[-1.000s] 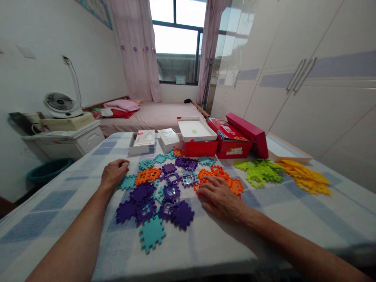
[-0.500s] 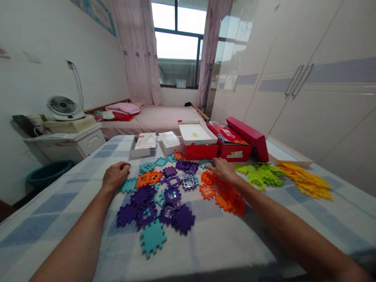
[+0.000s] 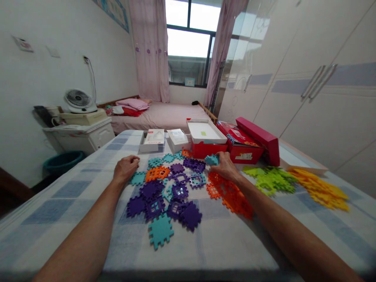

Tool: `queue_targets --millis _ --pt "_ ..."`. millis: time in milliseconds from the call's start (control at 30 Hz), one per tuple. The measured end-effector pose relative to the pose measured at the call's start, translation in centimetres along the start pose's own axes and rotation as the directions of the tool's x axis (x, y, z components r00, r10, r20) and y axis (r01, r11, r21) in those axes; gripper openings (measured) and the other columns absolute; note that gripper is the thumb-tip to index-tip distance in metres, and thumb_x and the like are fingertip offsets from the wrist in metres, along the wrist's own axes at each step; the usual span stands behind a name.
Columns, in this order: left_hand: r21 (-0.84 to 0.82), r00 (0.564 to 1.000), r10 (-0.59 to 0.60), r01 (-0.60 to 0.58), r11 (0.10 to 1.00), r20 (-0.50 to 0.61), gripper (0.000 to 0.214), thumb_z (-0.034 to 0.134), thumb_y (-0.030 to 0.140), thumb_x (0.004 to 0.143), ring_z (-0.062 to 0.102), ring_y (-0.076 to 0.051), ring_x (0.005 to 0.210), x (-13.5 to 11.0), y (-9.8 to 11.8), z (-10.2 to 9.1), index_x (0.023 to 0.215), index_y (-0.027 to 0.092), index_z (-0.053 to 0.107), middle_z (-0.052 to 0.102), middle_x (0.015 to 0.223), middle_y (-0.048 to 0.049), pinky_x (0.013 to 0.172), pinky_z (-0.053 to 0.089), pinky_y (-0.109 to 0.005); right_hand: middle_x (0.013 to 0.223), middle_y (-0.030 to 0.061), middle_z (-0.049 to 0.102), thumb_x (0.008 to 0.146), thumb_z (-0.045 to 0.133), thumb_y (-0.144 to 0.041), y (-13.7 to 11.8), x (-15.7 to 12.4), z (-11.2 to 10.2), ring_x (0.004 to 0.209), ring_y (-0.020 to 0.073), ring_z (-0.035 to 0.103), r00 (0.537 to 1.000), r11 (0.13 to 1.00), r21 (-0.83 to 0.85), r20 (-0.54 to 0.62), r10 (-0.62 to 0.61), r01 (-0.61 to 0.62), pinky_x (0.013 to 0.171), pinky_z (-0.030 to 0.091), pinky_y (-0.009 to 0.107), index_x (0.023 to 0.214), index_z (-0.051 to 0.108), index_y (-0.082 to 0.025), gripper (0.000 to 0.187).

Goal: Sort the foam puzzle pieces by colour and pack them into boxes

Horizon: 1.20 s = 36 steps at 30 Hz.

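Note:
My right hand [image 3: 225, 166] pinches the edge of a teal interlocking plastic tile [image 3: 212, 159], tilted up at the back of the pile. Just below that hand lies a heap of orange tiles [image 3: 235, 196]. With its fingers curled in, my left hand [image 3: 126, 168] rests on the cloth; nothing shows in it. Beside it are a flat teal tile [image 3: 137, 178] and an orange window tile [image 3: 158, 173]. Purple tiles [image 3: 152, 190] spread across the middle, some with window openings. One larger-looking teal tile [image 3: 160, 231] lies nearest me.
Along the back stand small white boxes [image 3: 149, 147], a red box with a white tray on it [image 3: 209, 149] and another red box [image 3: 244, 153] with a leaning lid [image 3: 260, 138]. Lime green tiles [image 3: 272, 180] and yellow tiles [image 3: 320, 190] lie at the right on the checked tablecloth [image 3: 79, 213].
My right hand has closed on the teal tile and tipped it up off the cloth. My left hand keeps its place by the pile. The whole view has shifted, with things appearing further right.

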<state>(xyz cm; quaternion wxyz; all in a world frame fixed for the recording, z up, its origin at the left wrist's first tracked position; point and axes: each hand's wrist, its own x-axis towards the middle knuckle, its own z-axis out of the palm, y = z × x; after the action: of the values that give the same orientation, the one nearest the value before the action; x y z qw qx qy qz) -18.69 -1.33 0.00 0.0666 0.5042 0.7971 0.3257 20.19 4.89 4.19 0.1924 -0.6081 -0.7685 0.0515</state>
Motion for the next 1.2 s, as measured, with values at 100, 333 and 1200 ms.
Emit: queue_targets --millis 100,333,1200 --pt "-0.004 1.000 -0.012 0.012 1.000 -0.002 0.035 0.044 0.035 0.074 0.064 -0.020 0.071 0.1 -0.1 0.1 0.094 0.021 0.069 0.070 0.073 -0.0027 0.062 0.042 -0.026 0.108 0.0110 0.047 0.068 0.061 -0.026 -0.7 -0.4 -0.3 0.100 0.0232 0.051 0.990 0.986 0.121 -0.104 -0.099 0.111 0.090 0.043 0.035 0.113 0.050 -0.013 0.049" --pt "0.003 1.000 -0.019 0.019 1.000 0.011 0.036 0.043 0.035 0.074 0.064 -0.021 0.073 -0.3 0.5 -0.3 0.095 0.020 0.068 0.071 0.075 -0.0042 0.063 0.043 -0.028 0.130 0.0154 0.044 0.076 0.062 -0.043 -5.9 -2.4 -0.8 0.121 0.0247 0.044 0.915 0.868 0.383 0.118 -0.386 0.317 0.100 0.038 0.040 0.135 0.037 -0.013 0.071" --pt "-0.008 1.000 -0.028 0.029 1.000 0.013 0.035 0.045 0.034 0.073 0.063 -0.023 0.074 0.0 -0.1 -0.1 0.095 0.019 0.067 0.069 0.074 -0.0040 0.064 0.043 -0.031 0.150 0.0151 0.026 0.075 0.054 -0.055 4.7 -10.2 1.3 0.139 0.0337 0.020 0.998 0.997 -0.056 0.042 -0.055 0.058 0.108 0.024 0.056 0.142 0.033 -0.019 0.079"
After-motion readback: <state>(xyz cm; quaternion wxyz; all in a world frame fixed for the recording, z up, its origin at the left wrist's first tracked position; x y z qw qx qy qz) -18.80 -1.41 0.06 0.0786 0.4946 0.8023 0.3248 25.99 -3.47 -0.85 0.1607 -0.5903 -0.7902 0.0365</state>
